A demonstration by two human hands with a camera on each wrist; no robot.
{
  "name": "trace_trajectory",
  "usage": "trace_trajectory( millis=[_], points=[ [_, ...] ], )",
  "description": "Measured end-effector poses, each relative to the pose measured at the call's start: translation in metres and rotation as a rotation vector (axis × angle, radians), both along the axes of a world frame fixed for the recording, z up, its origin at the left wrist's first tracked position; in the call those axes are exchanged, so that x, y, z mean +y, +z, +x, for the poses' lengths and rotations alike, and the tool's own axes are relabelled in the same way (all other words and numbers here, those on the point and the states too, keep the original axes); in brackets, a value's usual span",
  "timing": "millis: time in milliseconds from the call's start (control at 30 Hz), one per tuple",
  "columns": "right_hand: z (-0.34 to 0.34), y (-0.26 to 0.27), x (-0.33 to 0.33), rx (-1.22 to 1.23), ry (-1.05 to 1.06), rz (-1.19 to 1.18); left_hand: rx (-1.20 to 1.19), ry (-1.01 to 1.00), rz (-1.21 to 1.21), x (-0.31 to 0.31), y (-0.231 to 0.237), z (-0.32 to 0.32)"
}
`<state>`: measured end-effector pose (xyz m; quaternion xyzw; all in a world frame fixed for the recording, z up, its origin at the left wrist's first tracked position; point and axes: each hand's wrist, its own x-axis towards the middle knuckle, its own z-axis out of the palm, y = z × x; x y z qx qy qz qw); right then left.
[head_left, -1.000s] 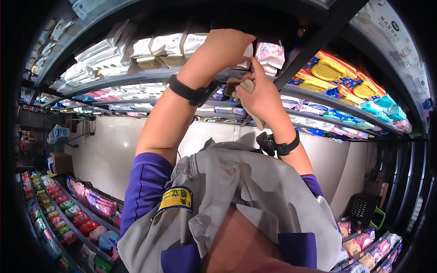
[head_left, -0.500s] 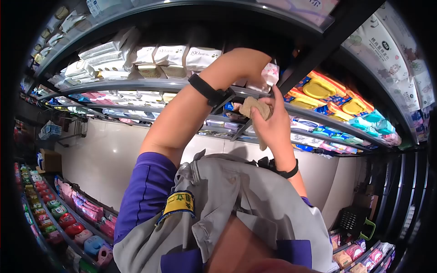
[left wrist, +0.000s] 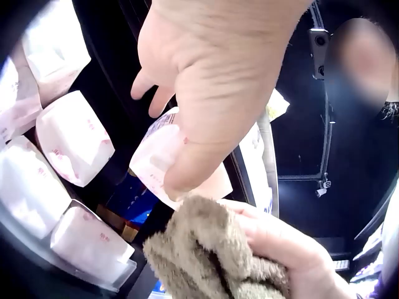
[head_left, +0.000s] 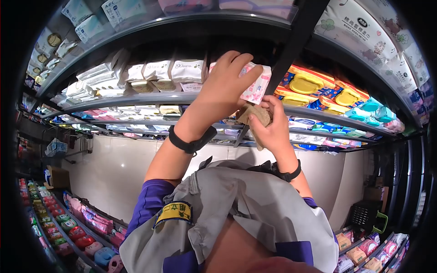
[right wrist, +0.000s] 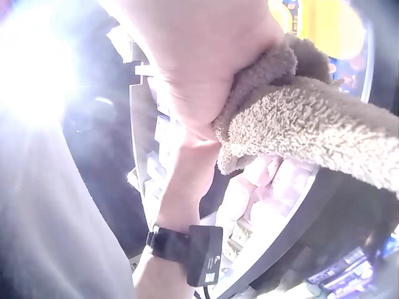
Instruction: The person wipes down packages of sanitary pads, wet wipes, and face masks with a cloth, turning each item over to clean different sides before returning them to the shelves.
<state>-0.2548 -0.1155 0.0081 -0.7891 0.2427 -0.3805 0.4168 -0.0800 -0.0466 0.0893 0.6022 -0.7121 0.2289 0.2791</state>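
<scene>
My left hand [head_left: 227,86] grips a white soft pack [head_left: 259,86] with pink flower print in front of the shelf. In the left wrist view the thumb lies over the near side of the pack [left wrist: 149,159], and part of the pack is hidden behind the hand. Just below it, my right hand [head_left: 274,129] holds a fuzzy brown cloth [head_left: 255,117], its fingertips close to the pack's lower edge. The right wrist view has the cloth [right wrist: 312,121] bunched in the palm and hanging out to one side.
White packs [head_left: 159,69] stand in a row on the shelf left of the hands. A dark upright post [head_left: 287,48] separates them from orange packs with yellow lids [head_left: 306,84]. An upper shelf edge [head_left: 205,19] runs overhead. Behind are a black basket [head_left: 364,216] and more stocked shelves.
My left hand has come out from the shelf with the flowered pack, which now shows in front. The right hand with the cloth has shifted to just under the pack.
</scene>
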Motion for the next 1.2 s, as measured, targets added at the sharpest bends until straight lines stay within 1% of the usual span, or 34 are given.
trace_trajectory(
  millis=[67, 100, 133, 200, 267, 333, 367, 400, 433, 467, 533, 567, 600, 667, 733, 767, 800, 867, 900, 933, 1033, 1067, 1167, 1200],
  points=[
    [0.001, -0.001, -0.004, -0.078, 0.011, -0.109, 0.252, -0.059, 0.015, 0.009, -0.010, -0.010],
    [0.000, 0.006, -0.002, -0.072, 0.014, -0.019, 0.400, -0.132, 0.008, 0.012, -0.016, -0.014],
    [-0.002, 0.006, -0.004, -0.064, 0.020, -0.012, 0.366, -0.108, 0.001, 0.015, -0.020, -0.015],
    [-0.008, 0.011, -0.007, 0.012, 0.059, -0.081, 0.497, -0.069, 0.049, 0.023, -0.020, -0.019],
    [-0.019, 0.021, -0.014, 0.093, 0.122, -0.185, 0.483, -0.007, -0.001, 0.030, -0.025, -0.022],
    [-0.028, 0.024, -0.028, 0.011, 0.157, -0.263, 0.455, 0.055, -0.069, 0.036, -0.029, -0.026],
    [-0.033, 0.026, -0.032, -0.012, 0.128, -0.241, 0.455, 0.097, -0.074, 0.038, -0.034, -0.030],
    [-0.037, 0.032, -0.036, -0.041, 0.121, -0.303, 0.452, 0.136, -0.079, 0.039, -0.038, -0.033],
    [-0.038, 0.032, -0.036, -0.118, 0.111, -0.269, 0.446, 0.183, -0.049, 0.040, -0.039, -0.038],
    [-0.039, 0.031, -0.035, -0.195, 0.096, -0.234, 0.447, 0.188, -0.049, 0.039, -0.042, -0.042],
    [-0.034, 0.030, -0.026, -0.285, 0.098, -0.400, 0.465, 0.211, -0.016, 0.036, -0.049, -0.054],
    [-0.032, 0.031, -0.016, -0.234, 0.149, -0.479, 0.471, 0.239, -0.006, 0.034, -0.055, -0.060],
    [-0.031, 0.033, -0.004, -0.062, 0.173, -0.556, 0.516, 0.196, 0.021, 0.035, -0.055, -0.066],
    [-0.028, 0.019, 0.001, -0.094, 0.178, -0.701, 0.487, 0.193, -0.010, 0.033, -0.063, -0.070],
    [-0.034, 0.012, -0.007, -0.102, 0.117, -0.628, 0.586, 0.188, 0.061, 0.034, -0.062, -0.072],
    [-0.039, 0.010, -0.013, -0.134, 0.083, -0.541, 0.584, 0.170, 0.083, 0.034, -0.061, -0.073],
    [-0.044, 0.009, -0.022, -0.133, 0.076, -0.541, 0.582, 0.163, 0.085, 0.032, -0.063, -0.073],
    [-0.056, 0.007, -0.042, -0.136, 0.003, -0.323, 0.523, 0.117, 0.016, 0.027, -0.073, -0.075],
    [-0.060, 0.008, -0.047, -0.162, -0.060, -0.267, 0.544, 0.083, -0.034, 0.024, -0.079, -0.078],
    [-0.066, 0.010, -0.050, -0.182, -0.090, -0.241, 0.549, 0.075, -0.025, 0.022, -0.082, -0.078],
    [-0.073, 0.018, -0.047, -0.239, -0.056, -0.164, 0.396, -0.050, 0.027, 0.019, -0.087, -0.083],
    [-0.073, 0.017, -0.046, -0.229, -0.041, -0.157, 0.444, -0.057, 0.078, 0.019, -0.086, -0.086],
    [-0.076, 0.020, -0.046, -0.143, 0.090, -0.046, 0.504, -0.128, 0.062, 0.017, -0.089, -0.086],
    [-0.079, 0.023, -0.047, -0.128, 0.124, 0.051, 0.522, -0.148, 0.052, 0.017, -0.088, -0.086]
  ],
)
